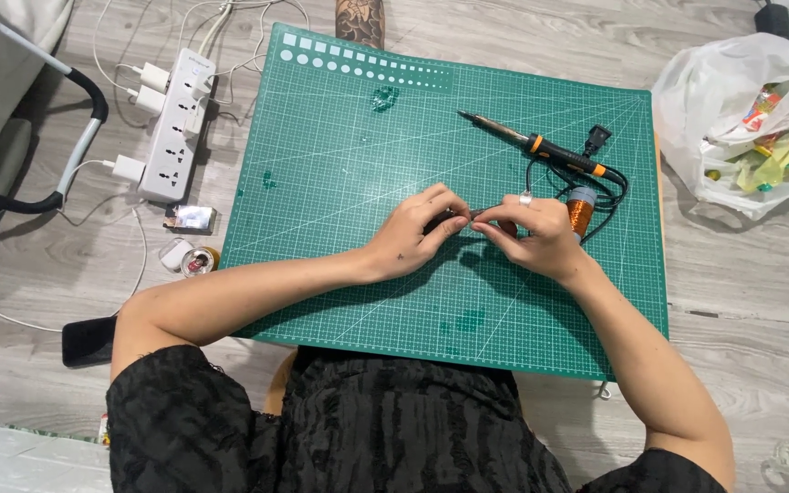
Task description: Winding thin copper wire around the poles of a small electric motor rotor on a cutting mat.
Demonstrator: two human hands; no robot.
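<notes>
My left hand (413,233) and my right hand (536,236) meet over the middle of a green cutting mat (340,173). Together they pinch a small dark object (461,217) between the fingertips; its shape is mostly hidden. A spool of copper wire (581,212) stands just behind my right hand. Beyond it lies a soldering iron (531,141) with an orange-and-black handle, its black cord (609,178) coiled beside the spool.
A white power strip (173,128) with plugged chargers lies left of the mat. Near it sit a small shiny box (192,217) and a round tin (199,262). A black phone (87,340) rests by my left elbow. A white plastic bag (751,119) with colourful wrappers is at the right.
</notes>
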